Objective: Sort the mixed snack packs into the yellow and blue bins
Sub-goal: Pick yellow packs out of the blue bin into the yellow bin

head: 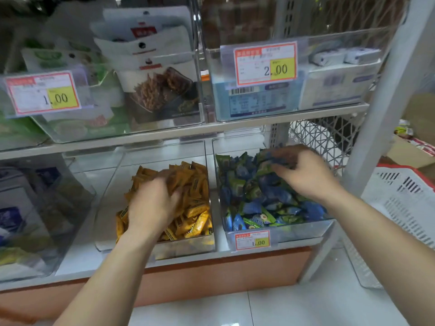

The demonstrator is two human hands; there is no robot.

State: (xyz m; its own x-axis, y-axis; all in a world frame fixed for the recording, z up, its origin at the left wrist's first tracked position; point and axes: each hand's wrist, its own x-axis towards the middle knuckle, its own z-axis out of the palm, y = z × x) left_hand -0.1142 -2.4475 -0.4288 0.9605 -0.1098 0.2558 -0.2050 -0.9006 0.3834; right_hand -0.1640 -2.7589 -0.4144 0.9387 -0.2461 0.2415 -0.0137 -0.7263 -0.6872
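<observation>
Our right hand (306,171) clutches likely light, slippery blue packs (259,198), best pinched mid-body; whether our left hand (153,205) grips yellow packs (196,184) is unclear.

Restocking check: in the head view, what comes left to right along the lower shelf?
Clear bin of purple-white boxes, yellow-pack bin, blue-pack bin, then, off the shelf, a white basket.

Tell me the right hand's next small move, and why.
Probably let go of what it holds, right where it is. The right hand curls its fingers round blue packs at the back of the blue bin, where they belong, and no yellow pack shows among them. The left hand only presses on the yellow packs.
</observation>
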